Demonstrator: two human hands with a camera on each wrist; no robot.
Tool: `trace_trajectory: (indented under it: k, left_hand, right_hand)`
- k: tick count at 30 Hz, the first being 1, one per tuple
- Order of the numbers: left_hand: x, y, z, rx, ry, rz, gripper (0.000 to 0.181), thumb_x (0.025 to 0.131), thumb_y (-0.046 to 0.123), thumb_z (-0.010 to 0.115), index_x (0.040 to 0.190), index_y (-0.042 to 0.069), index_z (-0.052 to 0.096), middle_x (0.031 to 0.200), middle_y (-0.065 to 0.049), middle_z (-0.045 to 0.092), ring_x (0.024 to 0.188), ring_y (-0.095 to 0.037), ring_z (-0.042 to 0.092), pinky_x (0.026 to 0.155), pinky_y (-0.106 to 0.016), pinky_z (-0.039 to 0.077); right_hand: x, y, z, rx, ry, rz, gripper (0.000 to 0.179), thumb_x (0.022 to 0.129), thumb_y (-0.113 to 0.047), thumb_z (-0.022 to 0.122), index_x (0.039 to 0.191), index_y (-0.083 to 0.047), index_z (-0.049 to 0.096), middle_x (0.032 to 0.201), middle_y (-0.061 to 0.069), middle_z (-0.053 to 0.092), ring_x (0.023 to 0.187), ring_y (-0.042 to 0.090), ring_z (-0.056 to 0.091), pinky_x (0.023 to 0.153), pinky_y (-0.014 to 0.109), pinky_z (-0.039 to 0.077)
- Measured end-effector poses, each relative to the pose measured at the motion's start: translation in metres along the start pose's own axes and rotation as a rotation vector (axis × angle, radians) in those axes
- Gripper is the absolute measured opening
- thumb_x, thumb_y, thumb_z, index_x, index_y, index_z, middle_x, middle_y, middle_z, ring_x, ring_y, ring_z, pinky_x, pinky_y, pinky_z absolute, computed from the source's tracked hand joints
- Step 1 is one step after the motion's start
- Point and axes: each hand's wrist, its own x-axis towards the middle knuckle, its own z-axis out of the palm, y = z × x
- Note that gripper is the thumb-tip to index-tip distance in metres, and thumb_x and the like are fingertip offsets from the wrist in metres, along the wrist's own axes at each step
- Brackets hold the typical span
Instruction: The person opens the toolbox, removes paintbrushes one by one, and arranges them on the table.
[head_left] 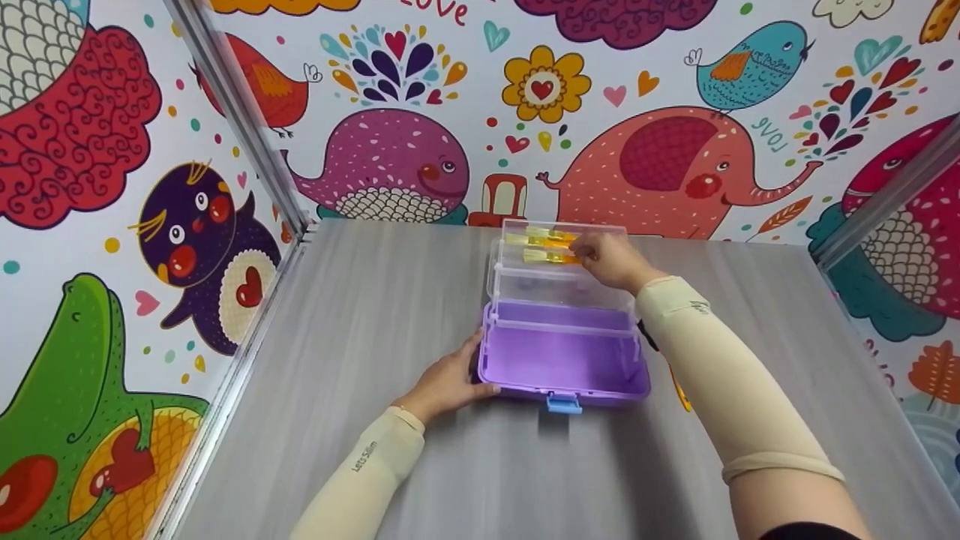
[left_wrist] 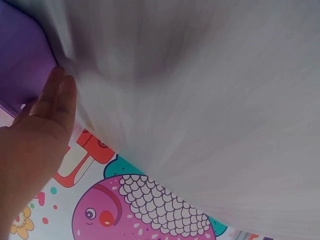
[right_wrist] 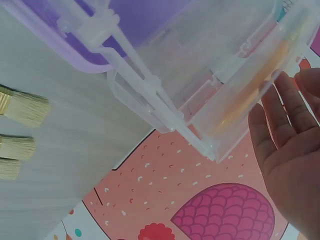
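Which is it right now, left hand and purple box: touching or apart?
Touching. The head view shows the left hand with fingers against the side of the purple box and thumb at its near corner.

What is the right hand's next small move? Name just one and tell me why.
Probably let the right hand settle the front brush in the clear top tray and draw back: its bristles lie within the tray, the left hand rests against the purple box, and the right wrist view shows more brushes on the table beside it.
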Motion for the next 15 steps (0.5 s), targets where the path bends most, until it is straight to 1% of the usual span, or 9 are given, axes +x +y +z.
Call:
trace_trajectory:
  k: [3, 8, 11, 15]
  left_hand:
    - [-0.0003, -0.0004, -0.0001, -0.002, -0.004, -0.01, 0.106, 0.08, 0.048, 0.079, 0.16, 0.011, 0.02, 0.147, -0.026, 0.044, 0.129, -0.042, 0.048, 0.108, -0.052, 0.038]
    - [0.0007, -0.0013, 0.0008, 0.0, -0.005, -0.022, 0.106, 0.08, 0.047, 0.08, 0.16, 0.013, 0.02, 0.148, -0.025, 0.044, 0.13, -0.042, 0.048, 0.108, -0.052, 0.037]
    - [0.0009, -0.0016, 0.0012, -0.004, -0.004, -0.013, 0.105, 0.08, 0.046, 0.08, 0.16, 0.011, 0.02, 0.148, -0.025, 0.044, 0.13, -0.041, 0.048, 0.108, -0.051, 0.038]
    - [0.0007, -0.0012, 0.0012, -0.012, -0.004, -0.004, 0.105, 0.081, 0.044, 0.08, 0.16, 0.01, 0.02, 0.15, -0.024, 0.042, 0.129, -0.041, 0.049, 0.108, -0.05, 0.039]
  right_hand:
    - [0.0018, -0.0005, 0.0018, -0.016, 0.001, 0.004, 0.026, 0.094, -0.002, 0.06, 0.118, 0.0, 0.07, 0.111, 0.014, 0.069, 0.104, 0.031, 0.064, 0.096, 0.048, 0.05]
    - [0.0051, 0.0007, 0.0039, -0.002, 0.016, 0.003, 0.025, 0.092, 0.001, 0.062, 0.115, 0.0, 0.071, 0.108, 0.014, 0.068, 0.099, 0.03, 0.064, 0.094, 0.047, 0.052]
    - [0.0056, 0.0018, 0.0052, 0.001, 0.031, -0.009, 0.024, 0.09, 0.004, 0.063, 0.112, 0.002, 0.071, 0.105, 0.015, 0.069, 0.096, 0.03, 0.064, 0.093, 0.046, 0.052]
    - [0.0063, 0.0015, 0.0069, -0.023, 0.051, 0.001, 0.024, 0.087, 0.005, 0.066, 0.109, 0.001, 0.073, 0.101, 0.013, 0.07, 0.093, 0.029, 0.064, 0.092, 0.045, 0.053]
